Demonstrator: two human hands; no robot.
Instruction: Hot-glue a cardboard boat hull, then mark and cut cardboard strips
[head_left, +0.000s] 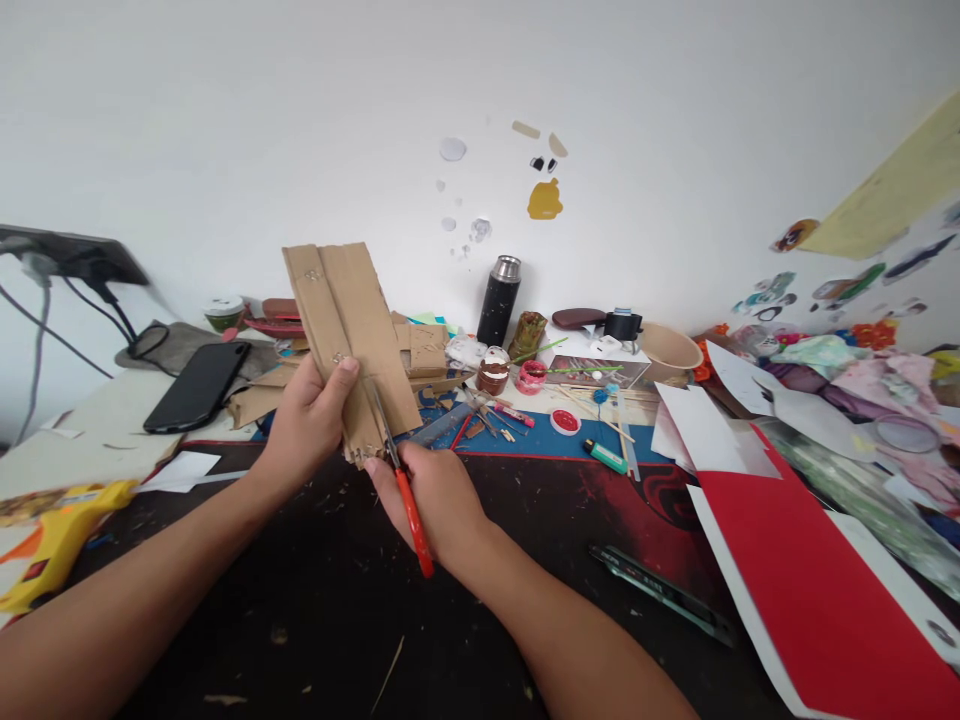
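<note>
A: What do we make of the counter [79, 450] and the work above it?

B: The counter fills the lower frame, a dark mat [300, 620] under our forearms. We have the cardboard [367, 310] left of centre, held up and tilted, probably so the blades get room around it.

A: And our hands?

B: Our left hand [311, 415] has its grip clamped on the cardboard's left edge, thumb in front, likely to steady it. Our right hand [442, 495] grasps the scissors [415, 525] at the bottom edge, blades pointing up, which seems to line them up with its length.

A: What can't we make out?

B: The red sheet [795, 570] is cut off at lower right, the yellow glue gun [64, 540] at the left edge. Our left fingers are hidden behind the cardboard. One blade shows over its face; we cannot tell whether the other lies behind. Smallest, the shiny marks [313, 274] on the cardboard: glue or staples, we can't say.
</note>
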